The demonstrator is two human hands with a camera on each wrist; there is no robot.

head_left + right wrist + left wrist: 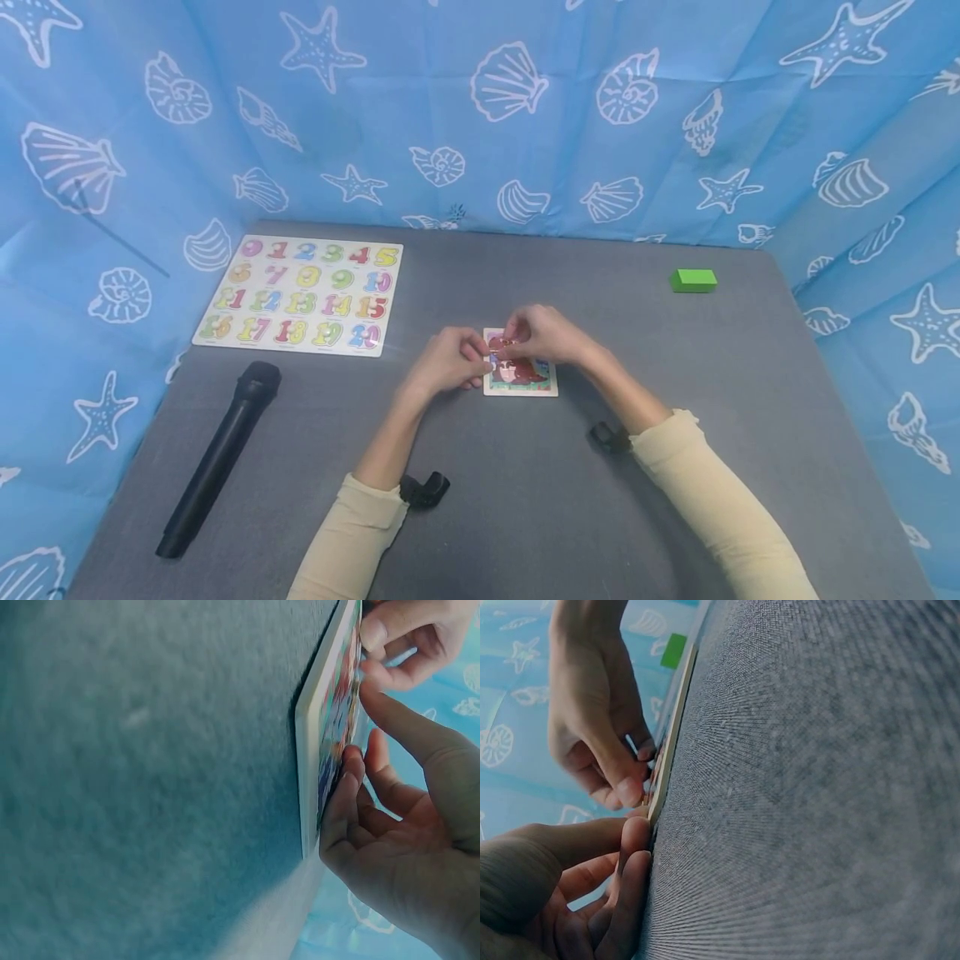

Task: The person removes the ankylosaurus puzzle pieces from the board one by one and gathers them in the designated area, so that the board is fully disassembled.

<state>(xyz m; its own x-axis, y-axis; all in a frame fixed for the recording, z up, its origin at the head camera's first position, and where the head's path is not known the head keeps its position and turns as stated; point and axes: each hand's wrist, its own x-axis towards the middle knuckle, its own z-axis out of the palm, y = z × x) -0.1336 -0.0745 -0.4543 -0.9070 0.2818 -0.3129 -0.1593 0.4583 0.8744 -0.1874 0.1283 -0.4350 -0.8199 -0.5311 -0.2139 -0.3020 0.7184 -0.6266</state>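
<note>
- While both hands sit over the small picture puzzle (521, 375), we read the step in hand as seating a piece in its tray, mid-assembly by our judgement.
- Puzzle lies flat on the grey desk (675, 375), near the middle, just in front of us; reddish picture on top, pale wooden frame around it.
- Left hand (448, 361) is at the puzzle's left edge; its fingers (634, 847) are curled against that edge, seemingly steadying the board. We cannot tell if they pinch a piece.
- Right hand (542, 333) is over the puzzle's top-left part; its fingers (352, 769) are bent down onto the picture face, thumb and forefinger close together as if pinching or pressing a small piece. The piece itself is too hidden to make out.
- Next move, as we judge it: line the piece up with its gap, press it flush while the left hand keeps the board from sliding. Needs light, even pressure; the board looks thin and could skid on the cloth.
- Elsewhere on the desk: number board (303, 293) at the far left, black microphone (219, 457) at the near left, green block (693, 280) at the far right, all well apart from the hands.
- Blue seashell curtain (480, 108) surrounds the desk.
</note>
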